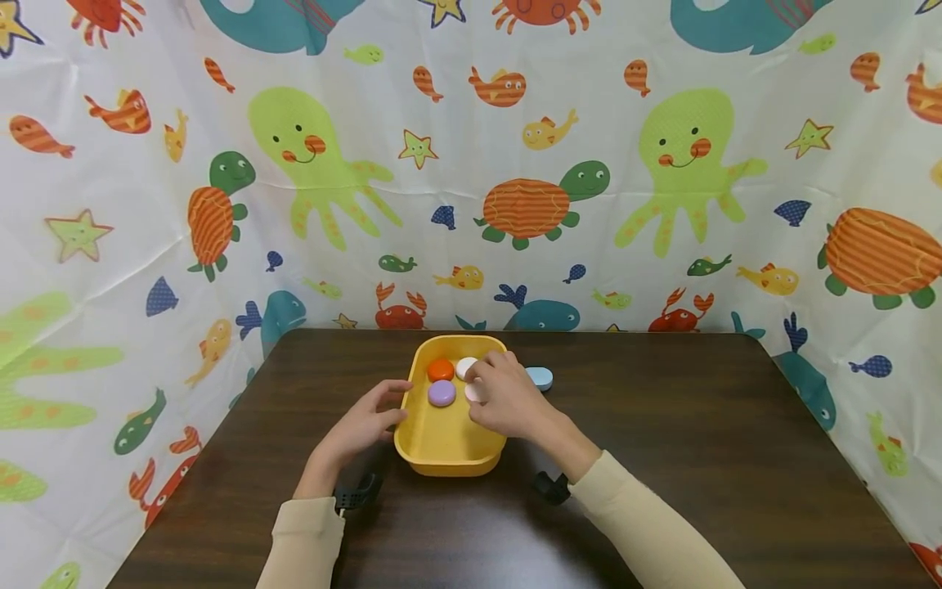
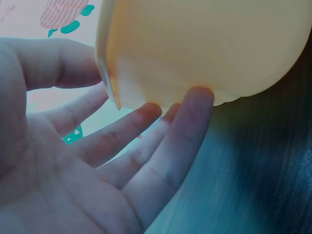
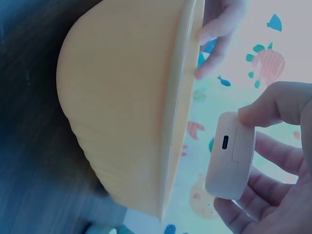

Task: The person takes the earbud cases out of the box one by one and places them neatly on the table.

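Note:
A yellow tray (image 1: 450, 468) holds several rounded cases: an orange one (image 1: 441, 370), a purple one (image 1: 441, 393) and a white one (image 1: 467, 368). My right hand (image 1: 508, 397) reaches over the tray's right side and pinches a pale earbud case (image 3: 230, 156) between thumb and fingers. A charging port shows on that case, which is above the rim in the right wrist view. At the tray's left side is my left hand (image 1: 368, 417), fingers spread and fairly straight. Its fingertips (image 2: 202, 97) lie against the outer wall in the left wrist view.
To the right of the tray, a light blue case (image 1: 540, 378) lies on the dark wooden table (image 1: 662, 425). Behind the table hangs a white curtain (image 1: 456, 123) printed with sea animals. Each wrist wears a black strap (image 1: 359, 492).

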